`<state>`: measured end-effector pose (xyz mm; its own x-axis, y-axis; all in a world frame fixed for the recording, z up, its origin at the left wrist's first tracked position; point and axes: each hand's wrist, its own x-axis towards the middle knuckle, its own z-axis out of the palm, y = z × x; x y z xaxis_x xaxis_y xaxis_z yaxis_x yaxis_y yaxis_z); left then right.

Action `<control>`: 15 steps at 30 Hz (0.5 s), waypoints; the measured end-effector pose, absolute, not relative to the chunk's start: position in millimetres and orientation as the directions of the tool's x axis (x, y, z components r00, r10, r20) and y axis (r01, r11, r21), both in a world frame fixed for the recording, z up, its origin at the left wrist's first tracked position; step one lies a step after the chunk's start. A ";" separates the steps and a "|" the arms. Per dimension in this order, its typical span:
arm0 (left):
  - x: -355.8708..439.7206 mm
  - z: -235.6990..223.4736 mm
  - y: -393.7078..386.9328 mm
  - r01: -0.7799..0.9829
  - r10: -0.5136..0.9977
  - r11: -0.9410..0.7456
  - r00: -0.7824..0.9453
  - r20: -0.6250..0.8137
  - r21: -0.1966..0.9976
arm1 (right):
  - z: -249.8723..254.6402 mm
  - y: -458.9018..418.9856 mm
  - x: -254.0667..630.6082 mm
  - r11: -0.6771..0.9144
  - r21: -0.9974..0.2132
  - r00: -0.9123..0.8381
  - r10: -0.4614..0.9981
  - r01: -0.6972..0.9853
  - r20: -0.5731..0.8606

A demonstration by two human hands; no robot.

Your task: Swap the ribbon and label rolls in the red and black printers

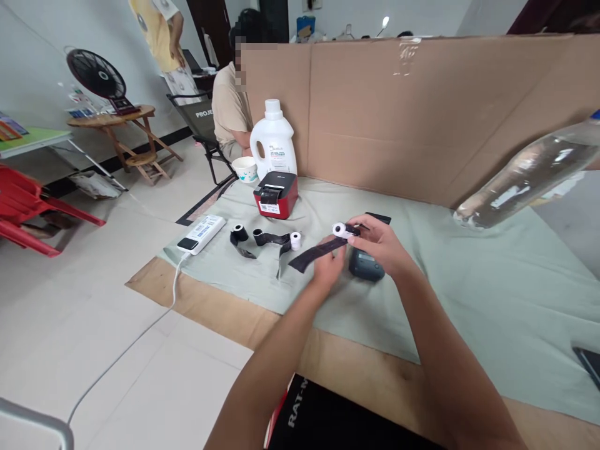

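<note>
My right hand [380,242] pinches a small white roll [339,230] with a black ribbon strip [313,255] trailing from it to the left. My left hand [328,267] grips that black strip from below, fingers closed on it. Both hands hover over the green cloth [492,294], just above a dark grey label printer [364,266]. A second white roll [295,240] with black ribbon [272,239] lies on the cloth to the left, and a black ribbon spool [240,233] lies further left.
A red label printer [275,194], white detergent bottle [272,140] and paper cup [245,169] stand at the back. A white power strip [201,234] lies at the cloth's left edge. A cardboard wall [422,112] rises behind. A clear bottle [529,178] juts in at right. Two people are beyond.
</note>
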<state>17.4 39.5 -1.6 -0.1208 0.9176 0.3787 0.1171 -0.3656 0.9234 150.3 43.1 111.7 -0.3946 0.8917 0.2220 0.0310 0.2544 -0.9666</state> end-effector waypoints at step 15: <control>18.8 22.1 33.1 -0.424 0.991 -0.066 0.081 0.110 0.903 | 85.5 63.5 200.8 0.309 -0.945 -0.530 0.822 0.110 0.207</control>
